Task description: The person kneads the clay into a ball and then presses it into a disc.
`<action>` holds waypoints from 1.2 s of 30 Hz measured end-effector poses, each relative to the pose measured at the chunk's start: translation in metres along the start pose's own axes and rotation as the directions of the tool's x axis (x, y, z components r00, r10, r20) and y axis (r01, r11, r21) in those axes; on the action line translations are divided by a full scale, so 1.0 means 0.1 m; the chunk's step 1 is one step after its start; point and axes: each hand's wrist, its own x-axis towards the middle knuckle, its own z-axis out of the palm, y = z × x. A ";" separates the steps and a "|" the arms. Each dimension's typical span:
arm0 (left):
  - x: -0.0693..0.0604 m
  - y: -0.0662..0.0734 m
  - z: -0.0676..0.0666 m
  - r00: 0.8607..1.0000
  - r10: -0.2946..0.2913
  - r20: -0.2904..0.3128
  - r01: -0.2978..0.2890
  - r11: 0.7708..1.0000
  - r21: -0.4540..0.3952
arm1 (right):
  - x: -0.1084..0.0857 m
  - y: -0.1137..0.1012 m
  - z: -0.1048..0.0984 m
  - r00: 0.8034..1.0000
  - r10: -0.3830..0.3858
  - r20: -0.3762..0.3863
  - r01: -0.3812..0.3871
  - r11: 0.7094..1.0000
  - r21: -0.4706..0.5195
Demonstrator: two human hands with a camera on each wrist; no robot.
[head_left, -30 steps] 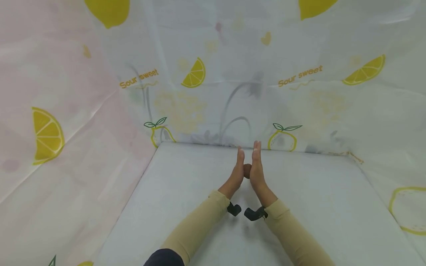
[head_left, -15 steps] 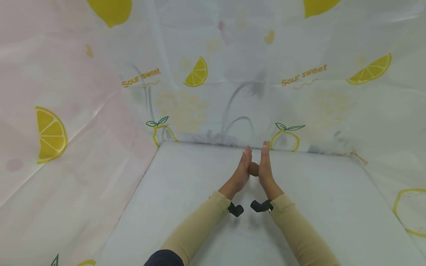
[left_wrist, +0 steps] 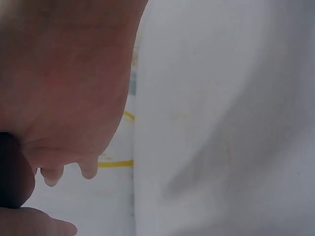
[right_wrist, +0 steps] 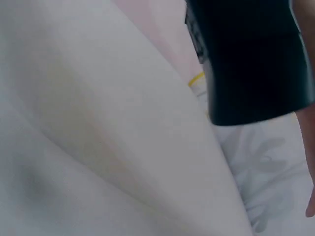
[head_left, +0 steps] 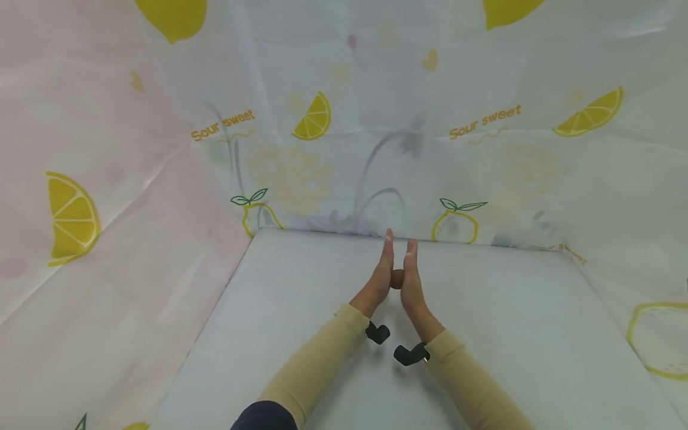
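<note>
A small brown ball [head_left: 397, 279], apparently of clay, sits between my two facing palms above the white table. My left hand [head_left: 379, 276] has straight fingers and its palm against the ball from the left. My right hand [head_left: 413, 286] presses flat against it from the right, a little further back toward me. In the left wrist view, the ball [left_wrist: 15, 172] shows dark between the right hand [left_wrist: 69, 88] above and part of the left hand [left_wrist: 29, 223] below. The right wrist view catches only an edge of the left hand [right_wrist: 309, 147]; the ball is out of that view.
The white tabletop [head_left: 312, 275] lies below the hands. Lemon-printed sheets form a back wall [head_left: 376, 149] and side walls. Black camera mounts [head_left: 378, 333] sit on both wrists; the left one, a dark block [right_wrist: 251, 64], fills much of the right wrist view.
The left hand has slid forward and the right hand back toward me, so the left fingertips now lead. The ball stays between the palms. Both hands also shift slightly left in view.
</note>
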 end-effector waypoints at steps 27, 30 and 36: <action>-0.06 -0.12 0.05 0.998 -0.056 0.015 0.054 0.992 0.112 | 0.34 0.02 -0.12 0.996 -0.032 -0.081 0.035 0.999 0.028; -0.06 -0.13 0.07 0.998 -0.044 0.037 0.041 0.996 0.081 | 0.39 0.08 -0.16 0.995 -0.018 -0.101 0.019 1.000 0.004; -0.06 -0.07 0.09 0.998 -0.008 0.066 0.008 1.000 -0.009 | 0.38 0.13 -0.21 0.993 0.063 -0.102 -0.066 0.998 -0.026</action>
